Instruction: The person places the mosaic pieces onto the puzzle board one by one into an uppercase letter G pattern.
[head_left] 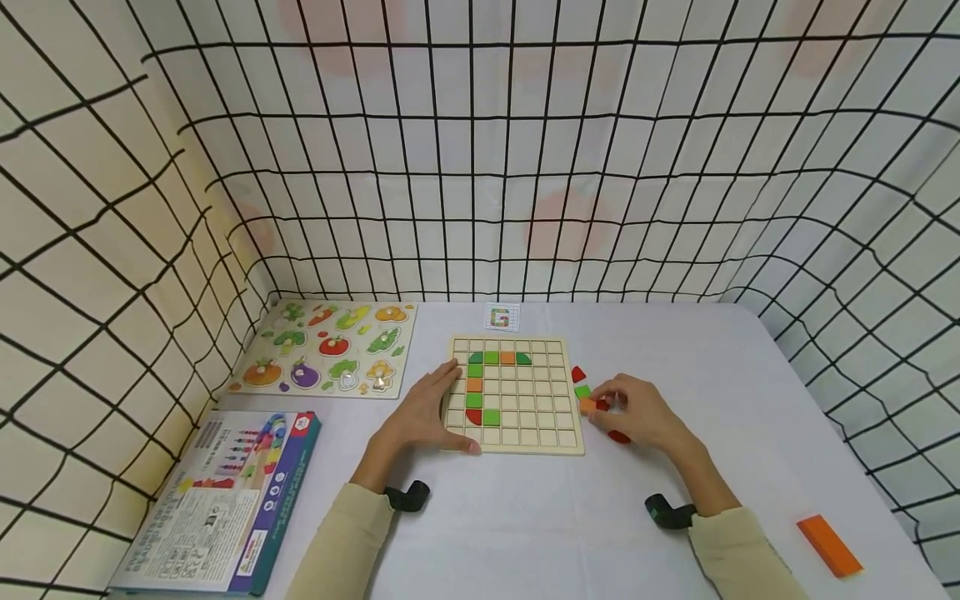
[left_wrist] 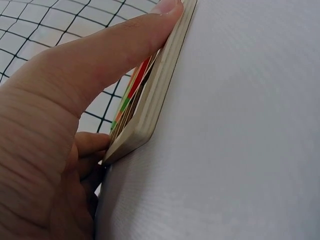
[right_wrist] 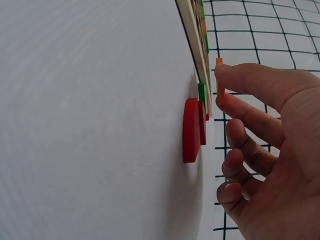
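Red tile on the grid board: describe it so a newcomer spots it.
In the head view, find the wooden grid board that the left hand touches. Coloured tiles on it form an open C; go to its lower-left corner. The red tile there is the board's only red piece, with one rounded corner, unlike the straight-edged green squares above and right of it.

Before you, the grid board (head_left: pixel 529 401) is pale, matt wood, smooth along its edge; the desk (head_left: pixel 510 521) wears white, matt cloth. Your red piece (right_wrist: pixel 190 131) looks smooth, perhaps painted wood. Your sleeve (head_left: pixel 343 542) is matt cloth; the box (head_left: pixel 213 508) looks glossy.
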